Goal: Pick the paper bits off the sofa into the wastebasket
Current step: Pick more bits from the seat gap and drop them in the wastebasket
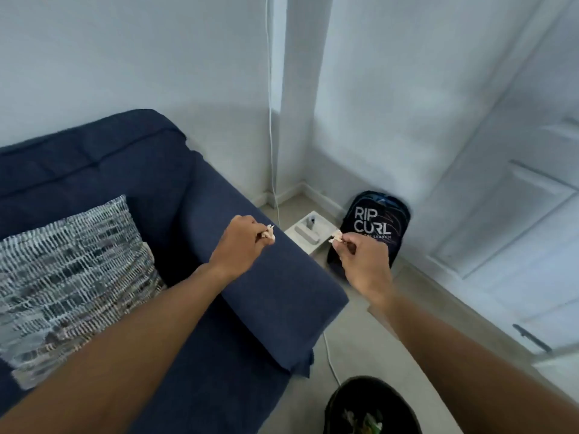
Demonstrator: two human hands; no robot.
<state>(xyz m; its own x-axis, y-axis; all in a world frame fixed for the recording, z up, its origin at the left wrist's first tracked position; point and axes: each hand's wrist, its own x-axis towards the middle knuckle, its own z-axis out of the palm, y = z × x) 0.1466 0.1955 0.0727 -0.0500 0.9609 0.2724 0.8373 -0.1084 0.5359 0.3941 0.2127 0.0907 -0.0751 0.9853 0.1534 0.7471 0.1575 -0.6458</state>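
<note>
Paper bit [268, 235], small and pale, pinched at fingertips of left hand [242, 242], above the padded arm of the sofa [194, 195]. Second paper bit [336, 235] pinched the same way in right hand [363, 261], past the sofa arm, over the floor [360, 349]. Both hands closed on their scraps, forearms stretched forward, well apart. Wastebasket [341, 399], dark and round, on floor at bottom edge, near the sofa's front corner, below and nearer than both hands; mixed scraps visible inside, contents blurred. Sofa navy blue; patterned grey-white cushion [72, 270] on the seat at left. White cable [330, 358] on floor between sofa and wastebasket. Further out: white box [308, 233] beside sofa arm, black backpack [372, 223] lettered RIP CURL against wall, white door [513, 214] at right.
</note>
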